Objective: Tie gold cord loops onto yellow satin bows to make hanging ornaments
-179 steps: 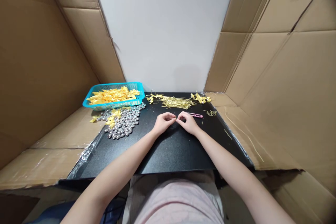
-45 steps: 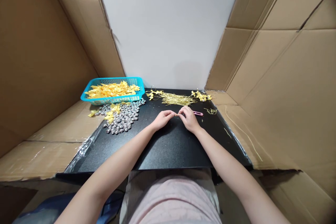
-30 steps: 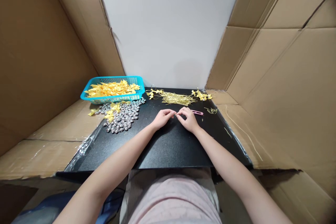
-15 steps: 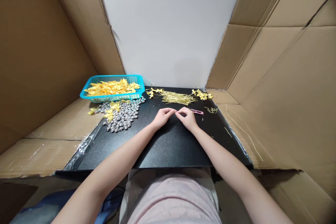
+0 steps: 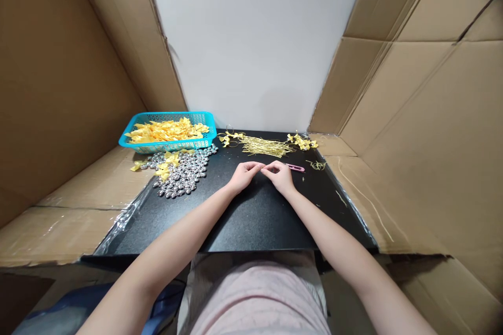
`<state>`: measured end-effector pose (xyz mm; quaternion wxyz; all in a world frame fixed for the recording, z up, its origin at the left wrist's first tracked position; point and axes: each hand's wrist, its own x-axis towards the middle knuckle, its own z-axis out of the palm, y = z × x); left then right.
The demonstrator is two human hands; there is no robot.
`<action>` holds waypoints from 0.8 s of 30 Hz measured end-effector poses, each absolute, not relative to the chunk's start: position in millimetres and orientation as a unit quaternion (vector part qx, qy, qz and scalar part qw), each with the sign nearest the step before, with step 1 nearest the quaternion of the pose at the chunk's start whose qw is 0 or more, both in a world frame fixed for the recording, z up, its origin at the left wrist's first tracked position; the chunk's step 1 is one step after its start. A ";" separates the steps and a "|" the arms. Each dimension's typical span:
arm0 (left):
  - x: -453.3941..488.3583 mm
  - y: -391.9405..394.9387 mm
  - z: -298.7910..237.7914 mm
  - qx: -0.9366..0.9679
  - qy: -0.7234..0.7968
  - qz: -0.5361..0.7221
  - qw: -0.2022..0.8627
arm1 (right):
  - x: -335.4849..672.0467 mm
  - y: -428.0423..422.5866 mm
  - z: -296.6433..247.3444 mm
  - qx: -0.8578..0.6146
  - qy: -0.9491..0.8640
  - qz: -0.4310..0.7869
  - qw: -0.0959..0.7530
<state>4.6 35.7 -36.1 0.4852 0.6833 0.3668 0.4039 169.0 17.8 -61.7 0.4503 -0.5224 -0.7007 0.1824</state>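
My left hand (image 5: 242,175) and my right hand (image 5: 281,175) meet fingertip to fingertip over the middle of the black table (image 5: 251,220). Both are closed in a pinch on a tiny piece between them, too small to make out. Just beyond my right hand lies a small pink tool (image 5: 296,168). A bundle of thin gold wires (image 5: 262,146) lies behind the hands. Silver beads (image 5: 181,174) are heaped to the left of my left hand, with a few yellow bows on top.
A turquoise basket (image 5: 173,145) of yellow ribbon bows stands at the back left. A few finished yellow bows (image 5: 302,141) lie at the back right, with gold scraps (image 5: 316,165) beside them. Cardboard walls close in both sides; a white wall stands behind.
Both hands stay together at the table's middle, shifting only slightly as the fingertips work. The camera tilts a little.
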 end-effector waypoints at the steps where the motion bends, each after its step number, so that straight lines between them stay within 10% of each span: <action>1: 4.8 35.6 -36.0 0.683 0.366 0.405 0.486 | 168.3 17.8 -62.0 -0.525 -0.700 0.179 0.451; 24: 3.3 34.8 -37.6 0.697 0.395 0.388 0.456 | 169.4 1.6 -31.6 -0.514 -0.726 0.031 0.456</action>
